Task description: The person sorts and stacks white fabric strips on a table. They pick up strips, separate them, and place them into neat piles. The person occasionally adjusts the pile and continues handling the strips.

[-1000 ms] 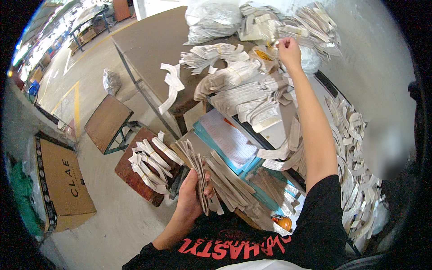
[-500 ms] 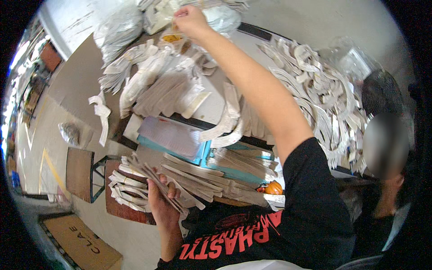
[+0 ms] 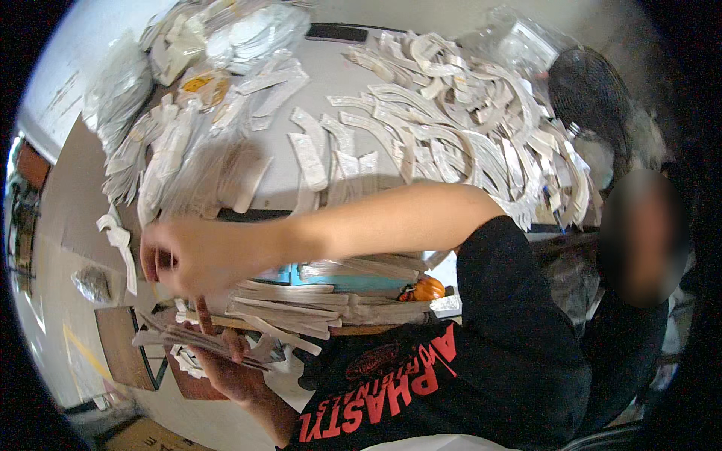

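My left hand (image 3: 229, 368) is closed round a stack of thin, pale grey flat strips (image 3: 173, 340), held tilted at the lower left. Just above it hovers my right hand (image 3: 180, 255), smeared by motion, its fingers curled in toward each other. Whatever the right fingers hold, if anything, is too blurred to make out. Beside the stack, a row of similar long strips (image 3: 289, 308) lies across the near side. More white strips (image 3: 192, 361) show partly behind the left hand.
Heaps of pale curved strips (image 3: 481, 150) cover the right of the white table (image 3: 271, 150). At its far left are plastic bags (image 3: 259, 37) and an orange-yellow bundle (image 3: 197, 84). An orange rounded object (image 3: 429, 289) lies near my body. Another person (image 3: 643, 248) is at the right.
My right hand has come back from the bags at the table's far side to just above my left hand. The left hand keeps its strips. The whole view has shifted.
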Motion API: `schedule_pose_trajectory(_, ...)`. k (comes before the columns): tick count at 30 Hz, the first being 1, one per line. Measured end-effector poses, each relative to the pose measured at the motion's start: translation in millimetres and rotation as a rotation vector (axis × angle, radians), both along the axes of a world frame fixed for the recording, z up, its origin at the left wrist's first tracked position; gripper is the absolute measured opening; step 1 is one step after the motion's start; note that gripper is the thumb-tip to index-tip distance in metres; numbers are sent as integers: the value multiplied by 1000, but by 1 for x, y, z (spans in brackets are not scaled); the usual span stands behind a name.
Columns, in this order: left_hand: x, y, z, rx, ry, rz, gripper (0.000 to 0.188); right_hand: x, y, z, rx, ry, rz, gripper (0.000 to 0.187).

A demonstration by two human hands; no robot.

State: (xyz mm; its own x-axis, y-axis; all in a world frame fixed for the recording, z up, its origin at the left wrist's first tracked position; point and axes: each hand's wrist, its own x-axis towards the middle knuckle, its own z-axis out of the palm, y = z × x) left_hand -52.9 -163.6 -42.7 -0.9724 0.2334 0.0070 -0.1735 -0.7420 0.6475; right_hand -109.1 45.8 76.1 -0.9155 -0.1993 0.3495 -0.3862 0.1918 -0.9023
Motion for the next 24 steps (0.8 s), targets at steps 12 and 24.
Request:
schedule_pose_trajectory(12, 5, -8, -13, -63, -45, -49, 45, 41, -11, -35, -233, -243, 23, 21)
schedule_pose_trajectory(24, 15, -6, 9, -664, 312, -221, 24, 117, 25, 1, -646, -565, 211, 80)
